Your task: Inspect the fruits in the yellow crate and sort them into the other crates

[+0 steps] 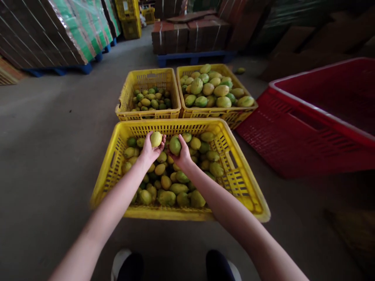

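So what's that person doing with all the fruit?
A person is holding two fruits over the big yellow crate: a yellow fruit in the left hand and a greener fruit in the right hand. Lots more fruit lies in that crate. Just behind it, the left yellow crate has smaller-looking fruit, and the right yellow crate is piled with bigger ones.

Held yellow fruit (156,139); held green fruit (175,146). 3 near crates (170,213): yellow, slotted pattern. Loose fruits (166,198): mottled green to yellow. Red bin (269,144), slotted. Blue pallets (193,58). Grey floor (58,156).
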A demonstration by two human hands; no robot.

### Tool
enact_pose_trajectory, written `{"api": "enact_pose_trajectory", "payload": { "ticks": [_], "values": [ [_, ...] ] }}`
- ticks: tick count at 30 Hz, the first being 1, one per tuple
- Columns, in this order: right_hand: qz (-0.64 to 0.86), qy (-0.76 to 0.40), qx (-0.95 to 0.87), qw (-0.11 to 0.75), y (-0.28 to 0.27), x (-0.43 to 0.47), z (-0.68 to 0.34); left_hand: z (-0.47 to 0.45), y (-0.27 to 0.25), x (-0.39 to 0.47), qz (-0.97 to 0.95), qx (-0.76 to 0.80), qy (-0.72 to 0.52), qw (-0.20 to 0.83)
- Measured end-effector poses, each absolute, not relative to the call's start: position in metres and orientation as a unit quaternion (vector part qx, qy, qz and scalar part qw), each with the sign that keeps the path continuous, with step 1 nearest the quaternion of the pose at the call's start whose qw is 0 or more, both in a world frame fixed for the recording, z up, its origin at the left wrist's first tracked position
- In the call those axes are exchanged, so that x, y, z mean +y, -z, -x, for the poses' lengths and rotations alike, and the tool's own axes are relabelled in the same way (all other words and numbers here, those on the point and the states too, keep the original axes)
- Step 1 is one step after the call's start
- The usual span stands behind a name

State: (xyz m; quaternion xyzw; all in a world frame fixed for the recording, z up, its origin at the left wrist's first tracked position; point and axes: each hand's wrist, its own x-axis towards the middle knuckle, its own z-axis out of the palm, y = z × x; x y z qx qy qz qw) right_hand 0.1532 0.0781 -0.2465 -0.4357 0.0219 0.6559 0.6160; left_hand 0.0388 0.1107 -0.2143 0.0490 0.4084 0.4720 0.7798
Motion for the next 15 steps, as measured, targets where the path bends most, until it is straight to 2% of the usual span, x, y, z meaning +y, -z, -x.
{"api": "enact_pose_trajectory", "payload": {
  "ticks": [5, 15],
  "values": [
    [0.452, -0.644, 0.051, 0.615, 0.251, 0.081, -0.154, -0.033, 0.241, 0.103, 0.003, 0.408, -0.506, 0.76],
    [0.461, -0.689, 0.02, 0.558, 0.243, 0.072, -0.152, -0.031, 0.238, 0.097, 0.017, 0.402, -0.511, 0.759]
  ]
}}
